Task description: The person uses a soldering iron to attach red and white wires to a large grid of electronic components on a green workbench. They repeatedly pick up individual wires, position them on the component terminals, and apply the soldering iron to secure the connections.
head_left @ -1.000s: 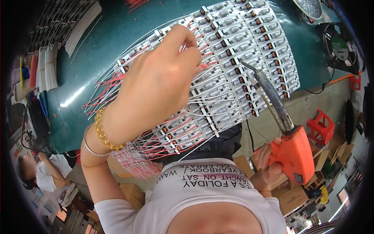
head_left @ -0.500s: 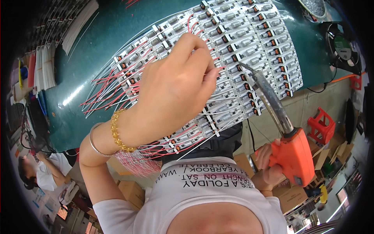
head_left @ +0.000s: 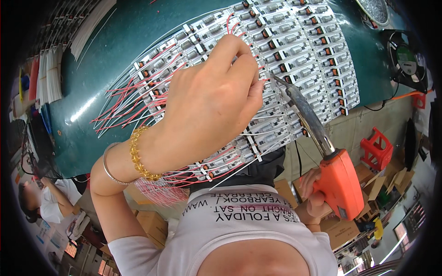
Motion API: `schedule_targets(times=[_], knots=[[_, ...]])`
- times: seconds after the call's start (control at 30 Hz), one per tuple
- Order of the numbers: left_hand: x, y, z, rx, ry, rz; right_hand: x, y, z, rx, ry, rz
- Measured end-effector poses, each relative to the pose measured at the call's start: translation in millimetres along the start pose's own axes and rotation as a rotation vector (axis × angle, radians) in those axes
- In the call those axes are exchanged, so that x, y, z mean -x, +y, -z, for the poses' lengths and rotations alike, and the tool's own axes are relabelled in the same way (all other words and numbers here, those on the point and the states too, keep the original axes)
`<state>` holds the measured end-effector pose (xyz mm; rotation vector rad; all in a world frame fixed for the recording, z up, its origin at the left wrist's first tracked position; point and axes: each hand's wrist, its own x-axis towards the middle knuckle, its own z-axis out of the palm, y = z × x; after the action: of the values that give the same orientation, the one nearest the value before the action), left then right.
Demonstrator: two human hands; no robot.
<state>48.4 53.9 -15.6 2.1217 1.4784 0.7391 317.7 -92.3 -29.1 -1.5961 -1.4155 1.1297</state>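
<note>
My left hand [head_left: 214,94] is closed in a pinch above a sheet of small white circuit boards [head_left: 301,60]. A short red wire end [head_left: 265,80] pokes out by its fingertips; the rest of that wire is hidden by the hand. My right hand [head_left: 313,191] is wrapped round the handle of an orange soldering gun [head_left: 341,184]. The gun's dark tip slants up and left over the boards, a short gap to the right of my left fingertips. Red and white wires [head_left: 124,103] trail from the boards on the left.
The boards lie on a green-topped table [head_left: 83,133]. White wire bundles [head_left: 49,80] are at the far left. A small fan [head_left: 406,60] and a round metal dish [head_left: 375,11] stand far right. A red stool [head_left: 377,148] and cardboard boxes [head_left: 153,227] are below; another person sits at left.
The soldering gun has shifted left, bringing its tip closer to my left fingertips. My left hand has moved slightly to the right, still pinched.
</note>
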Motion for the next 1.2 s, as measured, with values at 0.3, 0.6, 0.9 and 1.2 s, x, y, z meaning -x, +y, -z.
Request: schedule_targets(times=[0.3,0.6,0.9,1.2], knots=[[-0.3,-0.4,-0.8,-0.009,0.019,-0.006,-3.5,-7.3,-4.2,-0.167,-0.036,-0.001],[0.0,0.9,-1.6,-0.011,0.021,0.002,-9.6,-0.3,-3.9,-0.064,-0.07,0.072],[0.9,1.1,-0.9,-0.007,0.011,0.013,-16.5,-3.4,-4.5,-0.316,0.068,0.2],[-1.3,-6.0,8.7,0.294,0.04,-0.089,-159.4,-42.5,53.3,-0.173,0.535,0.36]])
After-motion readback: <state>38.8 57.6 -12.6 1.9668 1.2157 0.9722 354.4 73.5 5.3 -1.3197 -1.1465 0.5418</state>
